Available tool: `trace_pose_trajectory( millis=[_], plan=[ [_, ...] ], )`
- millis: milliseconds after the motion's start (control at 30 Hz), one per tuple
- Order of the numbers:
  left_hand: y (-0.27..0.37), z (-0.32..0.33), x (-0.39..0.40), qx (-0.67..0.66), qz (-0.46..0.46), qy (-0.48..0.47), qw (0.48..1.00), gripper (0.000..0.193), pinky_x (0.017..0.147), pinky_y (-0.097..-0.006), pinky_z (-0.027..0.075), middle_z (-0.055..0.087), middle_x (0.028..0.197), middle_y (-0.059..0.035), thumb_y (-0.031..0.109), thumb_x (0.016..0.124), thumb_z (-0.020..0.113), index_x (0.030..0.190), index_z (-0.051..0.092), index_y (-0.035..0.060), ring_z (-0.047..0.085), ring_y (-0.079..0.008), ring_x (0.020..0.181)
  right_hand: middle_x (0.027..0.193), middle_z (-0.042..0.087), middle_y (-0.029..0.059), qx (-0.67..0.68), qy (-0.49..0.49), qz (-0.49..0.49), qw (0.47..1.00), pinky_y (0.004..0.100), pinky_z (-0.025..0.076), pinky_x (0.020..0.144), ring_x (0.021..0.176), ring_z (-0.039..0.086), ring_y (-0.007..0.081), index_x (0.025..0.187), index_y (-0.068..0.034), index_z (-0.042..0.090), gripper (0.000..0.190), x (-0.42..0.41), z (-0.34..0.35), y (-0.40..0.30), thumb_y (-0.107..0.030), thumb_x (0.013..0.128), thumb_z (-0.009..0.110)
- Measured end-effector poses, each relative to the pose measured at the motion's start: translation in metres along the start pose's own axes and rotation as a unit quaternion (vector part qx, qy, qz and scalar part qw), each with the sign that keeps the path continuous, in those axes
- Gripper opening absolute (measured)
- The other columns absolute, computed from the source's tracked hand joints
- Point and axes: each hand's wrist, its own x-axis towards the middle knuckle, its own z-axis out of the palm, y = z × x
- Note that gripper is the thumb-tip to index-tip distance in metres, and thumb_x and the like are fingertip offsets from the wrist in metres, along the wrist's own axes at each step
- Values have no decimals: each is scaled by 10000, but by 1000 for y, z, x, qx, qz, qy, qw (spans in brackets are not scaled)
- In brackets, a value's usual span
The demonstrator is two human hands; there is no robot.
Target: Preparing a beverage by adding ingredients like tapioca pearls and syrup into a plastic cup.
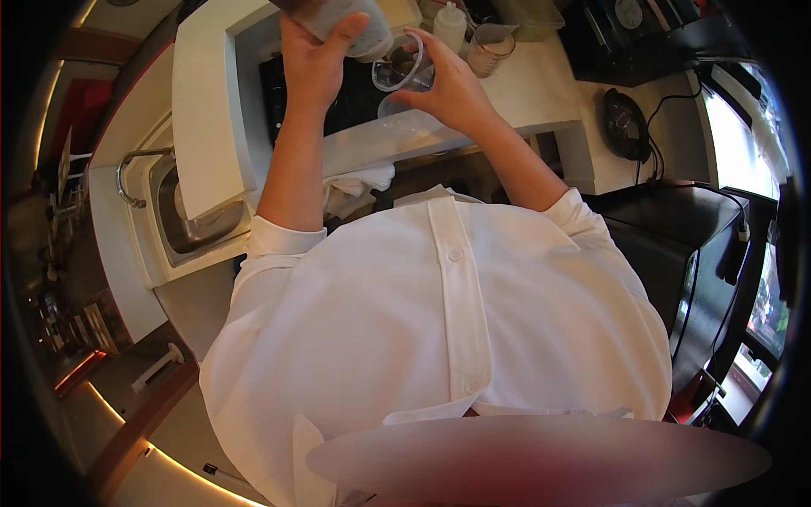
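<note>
At the top of the view my left hand (323,54) grips a greyish translucent container (355,25), tilted with its mouth down to the right. That mouth is close to the rim of a clear plastic cup (399,73), which my right hand (447,82) holds tipped on its side, its opening facing me. Some dark stuff shows inside the cup, too unclear to name. Below it, a second clear cup (400,119) stands near the counter edge. Beyond my right hand are a white squeeze bottle (450,28) and a clear measuring jug (491,51) with pale contents.
A steel sink (190,222) with a curved tap (130,180) lies at the left. White cloth (358,187) hangs under the counter's front edge (393,149). To the right are a black round appliance (624,125) with cables and a large black cabinet (671,228).
</note>
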Motion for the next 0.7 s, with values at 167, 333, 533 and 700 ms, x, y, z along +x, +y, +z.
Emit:
trace_pose_trajectory(
  millis=[167,333,533,700],
  plan=[
    [-2,-1,1,-6,-1,-5,1000,555,1007,-349,503,688,1193,-84,105,865,859,1308,528,50,663,-190,1107,1324,615,143,-20,1,1,1000,418,519,995,1190,617,321,1525,-152,432,960,-1,0,0,-271,710,924],
    [-6,-3,1,7,-2,15,1000,594,1018,-344,493,661,1219,-65,101,853,869,1328,515,57,644,-178,1131,1323,613,137,-18,6,-6,1000,412,522,991,1199,611,319,1524,-155,433,962,1,0,2,-265,707,927],
    [7,7,2,44,-22,31,998,608,956,-340,519,678,1162,-61,213,830,892,1305,548,52,662,-177,1058,1320,613,133,-15,4,-1,1000,411,524,988,1199,612,316,1525,-156,430,967,2,0,3,-270,704,929],
    [13,10,3,92,-37,41,994,602,878,-334,551,704,1094,-61,314,829,898,1266,587,40,684,-170,976,1317,611,131,-25,3,-5,1000,413,524,988,1199,613,313,1528,-152,424,976,2,0,2,-278,703,930]
  ],
)
